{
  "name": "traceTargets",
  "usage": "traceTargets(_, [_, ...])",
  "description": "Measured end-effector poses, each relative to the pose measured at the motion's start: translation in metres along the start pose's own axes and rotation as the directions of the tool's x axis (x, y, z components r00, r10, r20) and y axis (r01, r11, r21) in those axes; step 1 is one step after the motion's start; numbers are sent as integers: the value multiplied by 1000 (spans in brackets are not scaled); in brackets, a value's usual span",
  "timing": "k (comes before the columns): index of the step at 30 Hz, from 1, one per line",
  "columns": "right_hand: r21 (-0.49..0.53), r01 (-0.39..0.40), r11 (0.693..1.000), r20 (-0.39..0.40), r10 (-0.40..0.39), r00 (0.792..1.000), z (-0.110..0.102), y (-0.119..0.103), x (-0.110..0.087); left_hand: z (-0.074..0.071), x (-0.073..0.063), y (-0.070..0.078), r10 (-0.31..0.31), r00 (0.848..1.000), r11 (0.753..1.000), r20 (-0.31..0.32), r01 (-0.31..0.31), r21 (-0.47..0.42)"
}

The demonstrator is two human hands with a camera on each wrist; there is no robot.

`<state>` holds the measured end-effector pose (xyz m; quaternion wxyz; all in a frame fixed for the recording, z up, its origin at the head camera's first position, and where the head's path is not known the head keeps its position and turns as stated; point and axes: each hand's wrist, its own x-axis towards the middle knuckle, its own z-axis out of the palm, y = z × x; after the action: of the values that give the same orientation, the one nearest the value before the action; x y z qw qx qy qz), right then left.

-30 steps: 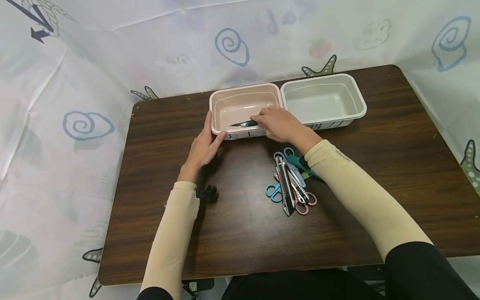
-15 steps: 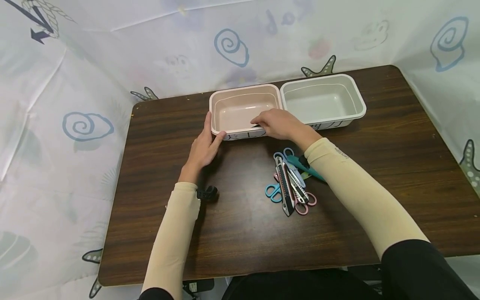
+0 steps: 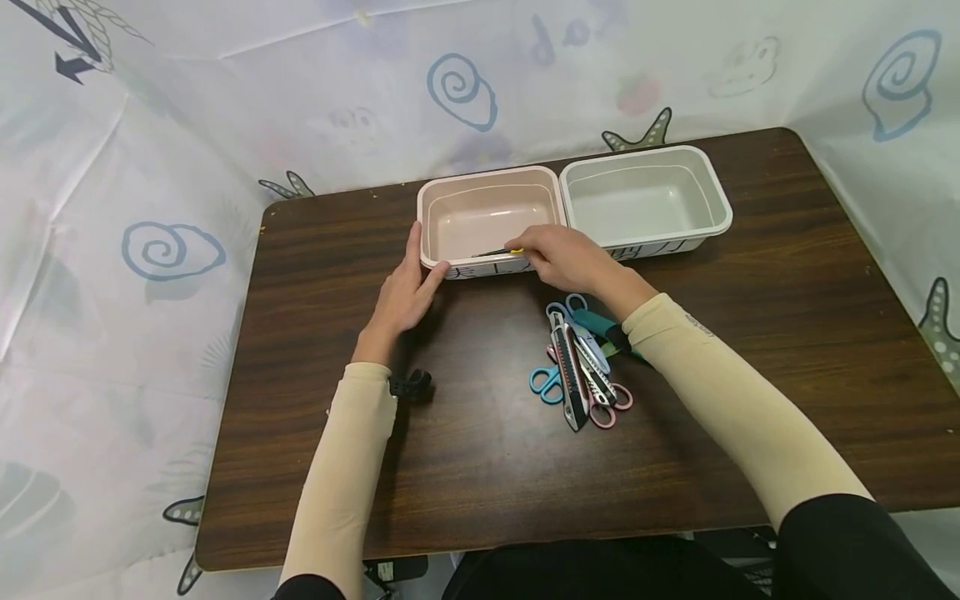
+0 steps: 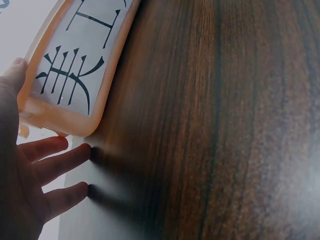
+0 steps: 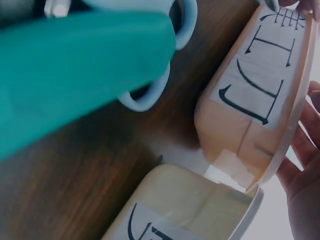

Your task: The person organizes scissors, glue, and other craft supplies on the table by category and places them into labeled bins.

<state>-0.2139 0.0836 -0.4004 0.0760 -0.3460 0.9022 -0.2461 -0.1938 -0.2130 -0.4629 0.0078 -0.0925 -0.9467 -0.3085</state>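
My left hand [image 3: 402,292] rests against the left end of a pink plastic bin [image 3: 487,196], its thumb at the front rim and its fingers spread along the side. In the left wrist view the fingers [image 4: 62,165] reach past the bin's corner, beside a white label [image 4: 75,75] with black characters. Over the bin's front right part, my right hand [image 3: 570,254] pinches a thin dark pointed tool [image 3: 491,252] with a yellow part at the fingertips. Its tip points left inside the bin; its rear end is hidden by the hand.
A pale grey-green bin [image 3: 641,167] stands right of the pink one. Below the right forearm lies a pile: a black-and-white utility knife [image 3: 571,375], blue-handled scissors [image 3: 546,383], pink-handled scissors [image 3: 603,415] and a teal object [image 3: 596,323]. A patterned cloth hangs behind the table [image 3: 315,467].
A teal-and-black pointed tool showed at the right fingertips earlier, then sank mostly from sight; now a dark tip with yellow shows there. The right hand shifted slightly right. The left hand stayed put.
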Motion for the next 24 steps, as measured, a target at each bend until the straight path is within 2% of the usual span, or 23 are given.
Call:
traceTargets(4, [0,54,999,-68,-54,996,0,-3,-12,0,1,0,3,1000,1000,6,-3,0])
traceTargets(8, [7,113,994,-144,-110,983,-1,-7,-26,0,0,0,1,1000,1000,6,-1,-2])
traceTargets(12, [35,148,988,-187,-140,972,-7,-17,-44,-1,-1,0,-5,1000,1000,6,5,-4])
traceTargets(19, [50,122,991,-242,-106,964,-18,-41,-87,0,-2,0,11,1000,1000,10,-11,-22])
traceTargets(24, [61,57,997,-245,-40,969,-8,-46,-113,0,-2,2,16,1000,1000,7,-16,-25])
